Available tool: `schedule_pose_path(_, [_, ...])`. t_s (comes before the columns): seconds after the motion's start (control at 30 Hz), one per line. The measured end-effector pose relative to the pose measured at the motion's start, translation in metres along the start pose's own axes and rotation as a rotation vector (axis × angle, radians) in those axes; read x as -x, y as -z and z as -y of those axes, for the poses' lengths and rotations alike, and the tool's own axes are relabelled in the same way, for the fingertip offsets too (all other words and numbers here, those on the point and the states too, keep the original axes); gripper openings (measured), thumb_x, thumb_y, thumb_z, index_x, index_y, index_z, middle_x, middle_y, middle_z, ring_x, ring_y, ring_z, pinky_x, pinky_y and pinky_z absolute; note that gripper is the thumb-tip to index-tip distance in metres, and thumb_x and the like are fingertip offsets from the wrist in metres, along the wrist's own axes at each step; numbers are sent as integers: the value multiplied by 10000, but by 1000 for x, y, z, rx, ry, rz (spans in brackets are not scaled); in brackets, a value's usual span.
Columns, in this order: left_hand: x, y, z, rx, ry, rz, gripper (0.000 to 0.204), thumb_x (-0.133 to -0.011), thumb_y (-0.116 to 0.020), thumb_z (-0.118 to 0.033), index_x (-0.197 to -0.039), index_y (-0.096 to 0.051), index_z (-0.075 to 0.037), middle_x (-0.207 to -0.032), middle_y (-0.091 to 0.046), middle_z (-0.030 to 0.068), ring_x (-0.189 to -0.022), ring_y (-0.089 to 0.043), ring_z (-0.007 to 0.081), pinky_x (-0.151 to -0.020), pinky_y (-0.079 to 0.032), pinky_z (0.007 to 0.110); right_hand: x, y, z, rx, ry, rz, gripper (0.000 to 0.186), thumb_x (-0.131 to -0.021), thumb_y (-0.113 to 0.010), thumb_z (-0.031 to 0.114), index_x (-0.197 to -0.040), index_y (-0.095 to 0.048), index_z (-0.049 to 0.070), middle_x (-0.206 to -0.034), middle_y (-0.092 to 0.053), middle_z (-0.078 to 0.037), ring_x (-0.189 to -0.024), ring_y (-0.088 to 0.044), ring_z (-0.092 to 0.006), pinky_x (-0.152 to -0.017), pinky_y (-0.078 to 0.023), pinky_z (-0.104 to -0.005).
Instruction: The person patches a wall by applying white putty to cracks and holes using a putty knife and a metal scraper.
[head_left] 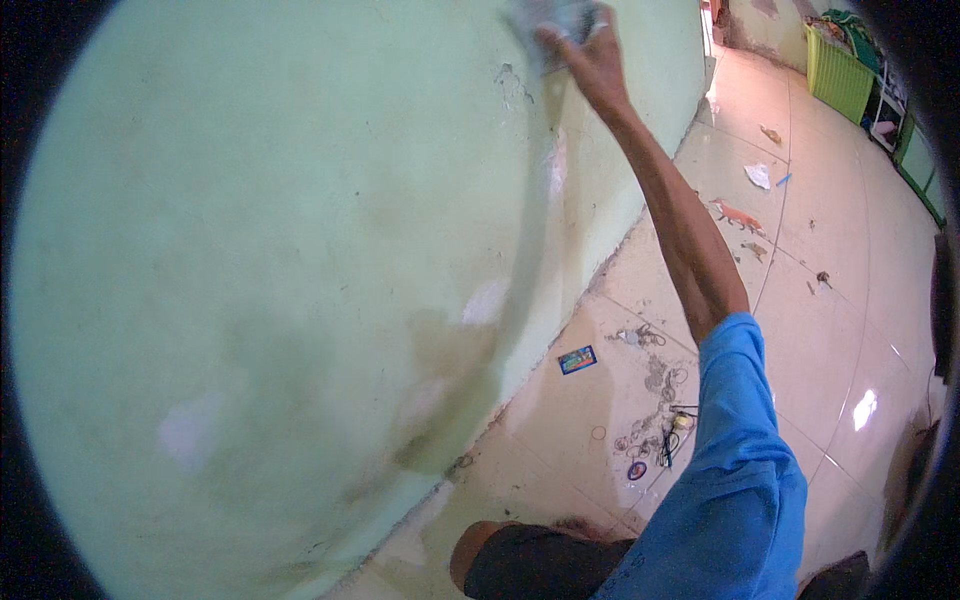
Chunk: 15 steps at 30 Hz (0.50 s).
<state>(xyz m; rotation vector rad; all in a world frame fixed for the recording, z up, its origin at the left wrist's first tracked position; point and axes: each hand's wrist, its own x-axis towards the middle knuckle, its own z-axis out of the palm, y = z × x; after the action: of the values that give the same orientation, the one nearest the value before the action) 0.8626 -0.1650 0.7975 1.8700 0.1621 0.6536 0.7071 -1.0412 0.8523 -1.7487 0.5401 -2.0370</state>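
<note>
My right arm, in a blue sleeve, stretches up to the pale green wall (270, 200). At the top edge of the view, my right hand (590, 50) is closed around a blurred grey-white, cloth-like thing (548, 25) and holds it against the wall. Its exact kind is smeared by motion. Below the hand the paint is chipped, with whitish patches and brown stains lower down. My left hand is out of view.
On the tiled floor (800, 220) lie a small blue card or packet (577, 359), an orange animal-shaped cutout (738, 215), a white scrap (757, 176), cables (675, 435) and dirt. A yellow-green basket (838, 72) of cloth stands far right. My bent knee (470, 550) is near the wall.
</note>
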Motion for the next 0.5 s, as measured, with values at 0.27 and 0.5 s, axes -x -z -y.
schedule_pose_path(0.27, [-12, 21, 23, 45, 12, -10, 220, -870, -565, -256, -792, -574, -50, -681, -519, 58, -561, -463, 170, -493, -396, 308, 15, -3, -27, -85, 1, -22, 612, -796, -739, 383, -1129, -421, -19, -1050, -595, -178, -974, -601, -244, -839, -499, -365])
schedule_pose_path(0.5, [7, 16, 5, -86, -68, 14, 250, -899, -537, -264, -834, -578, -26, -714, -519, 58, -608, -476, 171, -533, -402, 308, 26, -5, -24, 110, 17, 86, 597, -797, -730, 383, -1135, -430, -7, -1041, -593, -184, -998, -589, -247, -871, -477, -368])
